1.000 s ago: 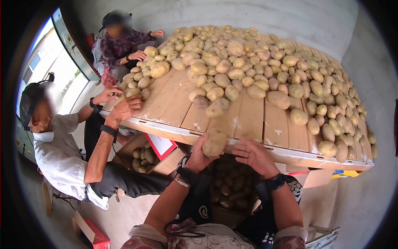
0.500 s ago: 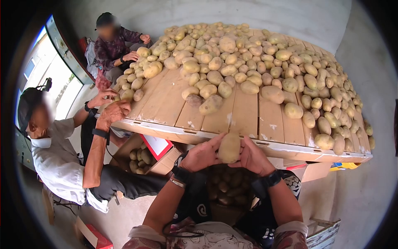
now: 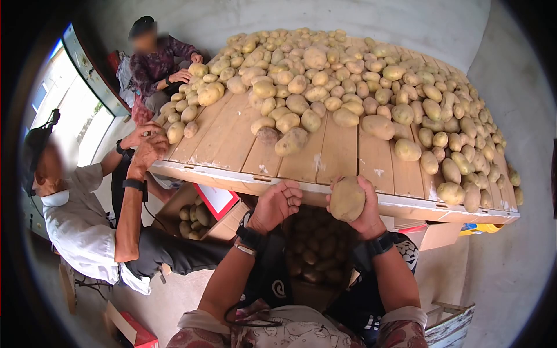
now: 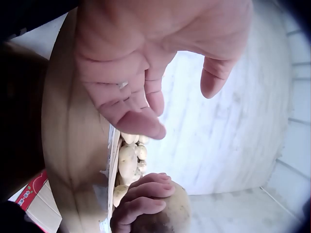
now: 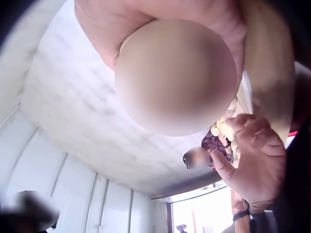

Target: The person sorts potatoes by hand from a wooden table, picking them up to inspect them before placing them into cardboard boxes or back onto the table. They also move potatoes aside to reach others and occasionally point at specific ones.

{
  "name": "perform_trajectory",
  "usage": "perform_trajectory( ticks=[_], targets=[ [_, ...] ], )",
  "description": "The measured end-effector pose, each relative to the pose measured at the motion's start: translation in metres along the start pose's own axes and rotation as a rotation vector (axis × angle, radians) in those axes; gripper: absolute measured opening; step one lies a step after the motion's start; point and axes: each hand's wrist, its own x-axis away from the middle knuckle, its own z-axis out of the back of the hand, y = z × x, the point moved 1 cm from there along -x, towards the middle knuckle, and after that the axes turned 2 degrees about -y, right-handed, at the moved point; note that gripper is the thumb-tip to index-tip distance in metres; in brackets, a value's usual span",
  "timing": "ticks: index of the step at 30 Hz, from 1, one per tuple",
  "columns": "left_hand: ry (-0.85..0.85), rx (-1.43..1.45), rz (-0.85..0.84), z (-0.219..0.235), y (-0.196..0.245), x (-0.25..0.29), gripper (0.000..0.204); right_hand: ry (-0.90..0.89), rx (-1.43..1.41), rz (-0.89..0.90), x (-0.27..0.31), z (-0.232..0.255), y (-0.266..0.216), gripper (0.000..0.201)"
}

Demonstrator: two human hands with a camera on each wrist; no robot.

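Potato [image 3: 347, 199], large and pale brown, sits in the right hand [image 3: 371, 219], held up before the near edge of the tabletop [image 3: 229, 145]. That hand's grip is clamped on it, fingers curled round its sides. At nine o'clock from the potato and apart from it, the left hand [image 3: 278, 204] holds nothing; its grip is slack, the fingers lightly bent, with a gap between thumb and fingertips. Each wrist wears a dark band [image 3: 250, 236].

At twelve o'clock a broad heap of potatoes [image 3: 325, 93] covers much of the planks, a few loose ones lying forward at eleven o'clock. At seven o'clock, below the edge, more potatoes [image 3: 316, 255] lie in deep shade, probably in a box, though its walls are hard to make out. At nine o'clock a cardboard carton [image 3: 227, 223] also holds potatoes; beyond it sits a person in a white shirt [image 3: 87, 226], hands together at the tabletop's edge. At ten o'clock another person [image 3: 152, 66] sits beside the heap.
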Motion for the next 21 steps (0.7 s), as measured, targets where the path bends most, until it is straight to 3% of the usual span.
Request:
perform_trajectory(
  ticks=[3,16,20,21],
  targets=[
    [-0.015,0.036,0.0,0.0,-0.003,-0.001,0.025,-0.002,0.002,0.02,0.0,0.0,-0.004,0.05],
    [0.042,-0.025,0.028,0.001,-0.003,0.001,0.033,-0.077,-0.052,0.048,0.002,-0.007,-0.001,0.049],
    [0.067,-0.047,0.027,0.002,-0.008,-0.001,0.034,0.026,0.038,0.015,-0.005,0.001,0.013,0.048],
    [0.035,-0.09,0.097,0.001,-0.009,-0.001,0.032,0.058,0.035,0.01,-0.007,0.001,0.015,0.047]
  ],
)
